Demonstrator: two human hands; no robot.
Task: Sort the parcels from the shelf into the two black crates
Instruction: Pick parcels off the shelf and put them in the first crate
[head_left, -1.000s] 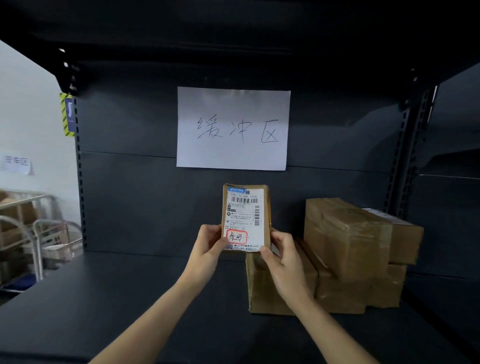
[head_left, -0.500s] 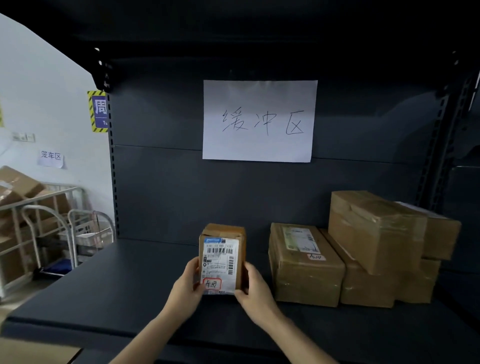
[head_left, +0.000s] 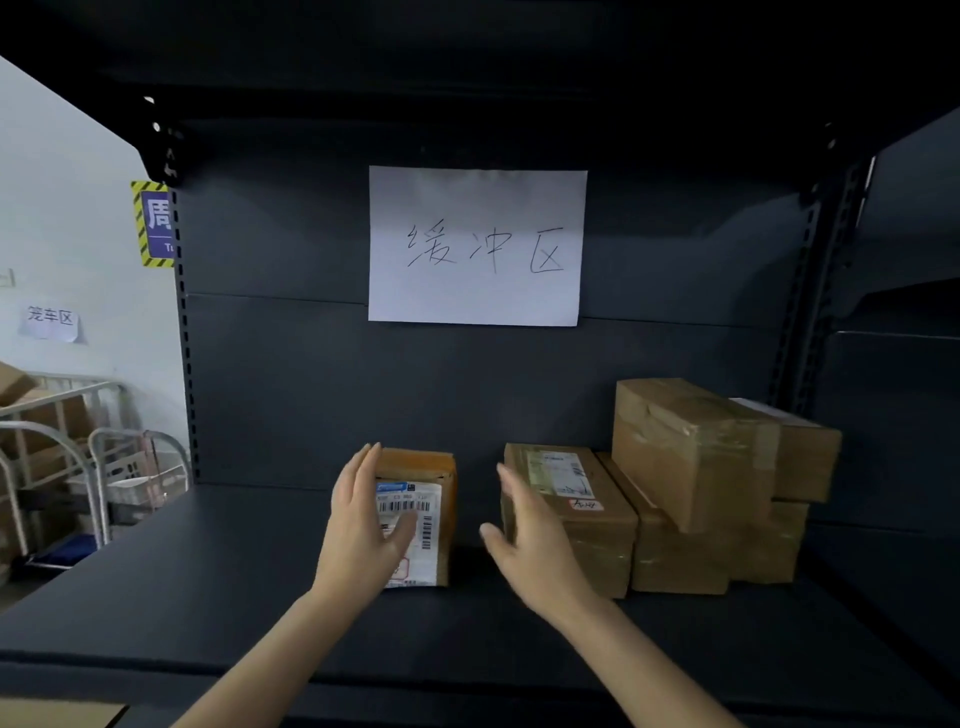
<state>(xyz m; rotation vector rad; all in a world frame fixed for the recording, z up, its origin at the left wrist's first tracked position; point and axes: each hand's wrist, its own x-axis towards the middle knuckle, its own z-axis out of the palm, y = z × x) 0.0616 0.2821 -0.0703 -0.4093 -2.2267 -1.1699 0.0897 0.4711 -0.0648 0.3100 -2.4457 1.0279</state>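
Now, item: small parcel (head_left: 426, 499), lowered from both hands onto the shelf (head_left: 208, 571), upright, uncrated. Our right hand (head_left: 530, 545) has released it, fingers spread; our left hand (head_left: 358, 525) lies straight-fingered against its side. Sorting pending, we judge.

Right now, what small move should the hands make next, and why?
Probably the right hand should close on the near end of the flat box beside it: that hand is open and just in front of it, gripping nothing, while the left hand rests on the small box standing on the shelf.
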